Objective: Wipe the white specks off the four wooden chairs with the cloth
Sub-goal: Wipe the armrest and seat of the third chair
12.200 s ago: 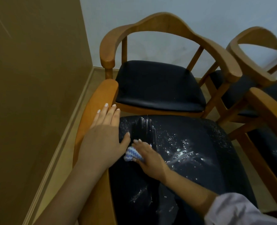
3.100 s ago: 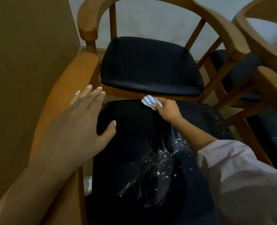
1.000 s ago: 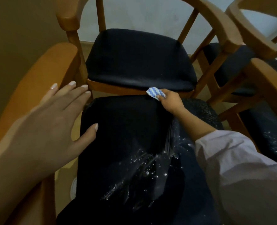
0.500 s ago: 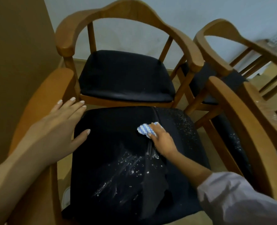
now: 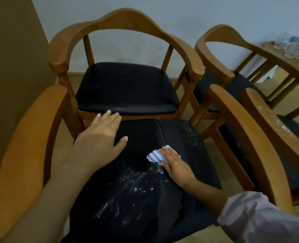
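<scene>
Dark padded seat (image 5: 145, 207) first, slick and slightly yielding by the look of it, with white specks (image 5: 134, 187) smeared across its near middle. Just beyond them the cloth (image 5: 155, 156) sits bunched on the seat. It looks thin, soft and light, best gripped as a wad, and the right hand (image 5: 176, 166) has its fingers curled over it, thumb at its edge. The left hand (image 5: 99, 142) lies flat further up, fingers straight and together. Behind, the far chair (image 5: 127, 20) looks nearly speck-free.

No text, brand or number can be read; blue labels are seen on the clear bottles (image 5: 292, 43) at the far right — too blurred to be made out.
</scene>
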Demonstrator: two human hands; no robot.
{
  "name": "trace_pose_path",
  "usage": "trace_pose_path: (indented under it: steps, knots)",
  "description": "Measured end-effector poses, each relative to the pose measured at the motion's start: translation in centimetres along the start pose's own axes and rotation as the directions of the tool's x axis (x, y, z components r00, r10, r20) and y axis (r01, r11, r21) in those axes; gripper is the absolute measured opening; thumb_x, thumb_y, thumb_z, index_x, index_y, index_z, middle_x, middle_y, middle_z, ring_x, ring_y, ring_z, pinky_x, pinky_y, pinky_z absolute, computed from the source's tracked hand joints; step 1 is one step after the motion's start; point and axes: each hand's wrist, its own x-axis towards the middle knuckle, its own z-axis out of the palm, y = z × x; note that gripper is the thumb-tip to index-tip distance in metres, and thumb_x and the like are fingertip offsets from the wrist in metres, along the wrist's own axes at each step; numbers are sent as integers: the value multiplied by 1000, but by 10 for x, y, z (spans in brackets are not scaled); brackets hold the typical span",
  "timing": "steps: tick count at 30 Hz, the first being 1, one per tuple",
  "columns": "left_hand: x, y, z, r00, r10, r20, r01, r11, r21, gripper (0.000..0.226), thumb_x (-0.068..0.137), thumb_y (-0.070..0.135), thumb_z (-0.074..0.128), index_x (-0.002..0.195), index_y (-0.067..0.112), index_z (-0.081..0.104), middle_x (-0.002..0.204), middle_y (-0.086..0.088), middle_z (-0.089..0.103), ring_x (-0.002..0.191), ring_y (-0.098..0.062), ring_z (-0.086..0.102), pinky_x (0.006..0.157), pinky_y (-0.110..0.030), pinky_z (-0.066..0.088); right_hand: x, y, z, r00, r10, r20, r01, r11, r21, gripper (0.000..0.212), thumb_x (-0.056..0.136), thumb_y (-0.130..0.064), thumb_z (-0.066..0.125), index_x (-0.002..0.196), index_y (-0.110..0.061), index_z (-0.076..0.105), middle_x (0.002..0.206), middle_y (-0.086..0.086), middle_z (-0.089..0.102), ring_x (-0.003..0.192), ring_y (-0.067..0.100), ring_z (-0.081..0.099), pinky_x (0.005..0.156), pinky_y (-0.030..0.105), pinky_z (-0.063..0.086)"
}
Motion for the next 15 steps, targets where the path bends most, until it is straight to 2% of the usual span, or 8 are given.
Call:
trace_pose_path:
  steps: [4,7,11,15]
  knots:
    - [13,10,26,998,17,55,-18,1000,16,70,96,48,36,151,13,9,159,1,7,145,-12,-1,108,-22,-9,12,3,2,999,8,-45,-5,998,70,47,100,-32,47,146,-31,36,154,-13,30,138,-7,8,113,24,27]
    - [16,17,40,996,28,86,-26,999,-18,73,95,50,36,151,17,2,159,3,-1,145,-11,-5,113,-23,-4,28,5,2,996,26,-85,-15,991,133,45,99,-29,50,143,-31,40,151,-11,36,137,-7,12,110,19,23]
    - [15,14,57,992,39,116,-38,999,-11,76,95,52,35,150,16,-4,159,2,-4,145,-10,-3,108,-19,-6,50,7,2,990,50,-132,-22,978,209,44,97,-24,54,140,-30,45,147,-9,42,141,1,22,111,18,23]
    - [23,9,56,993,-7,120,12,999,-42,77,94,52,37,151,17,-2,159,2,0,145,-10,1,114,-23,5,73,11,-4,987,59,-147,-29,980,199,44,96,-22,56,139,-25,48,146,-4,45,140,8,30,112,19,22]
